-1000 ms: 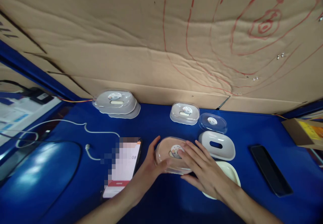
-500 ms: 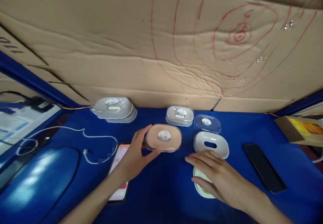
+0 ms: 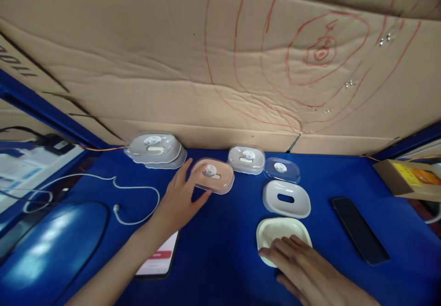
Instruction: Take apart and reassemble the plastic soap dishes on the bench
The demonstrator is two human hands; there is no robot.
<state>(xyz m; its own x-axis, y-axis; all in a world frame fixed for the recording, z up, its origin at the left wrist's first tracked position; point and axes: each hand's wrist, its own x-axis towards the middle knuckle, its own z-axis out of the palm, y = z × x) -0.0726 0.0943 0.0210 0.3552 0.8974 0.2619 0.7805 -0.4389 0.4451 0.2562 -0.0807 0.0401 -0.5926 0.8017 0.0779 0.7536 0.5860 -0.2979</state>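
My left hand (image 3: 177,198) has its fingers and thumb around the left end of a pink soap box (image 3: 223,177) with a clear lid and round sticker. Low at the right, my right hand (image 3: 292,262) reaches over the front of a cream soap dish (image 3: 270,230). Its fingers curl together over the dish's inside, with the thumb at the near side, partly hidden. Just behind that dish lies a grey soap dish (image 3: 272,199) with an oval slot. A loose clear lid (image 3: 291,172) with a sticker rests farther back.
Lidded grey soap boxes stand along the cardboard wall (image 3: 172,99): one box (image 3: 237,164) in the middle, a stack (image 3: 139,152) at left. A phone (image 3: 151,267) lies under my left forearm, near a white cable (image 3: 138,186). At right are a black tray (image 3: 361,232) and cardboard box (image 3: 389,177).
The pink soap box has moved from between both hands back and left with my left hand. My right hand has let go of it and come down onto the cream dish.
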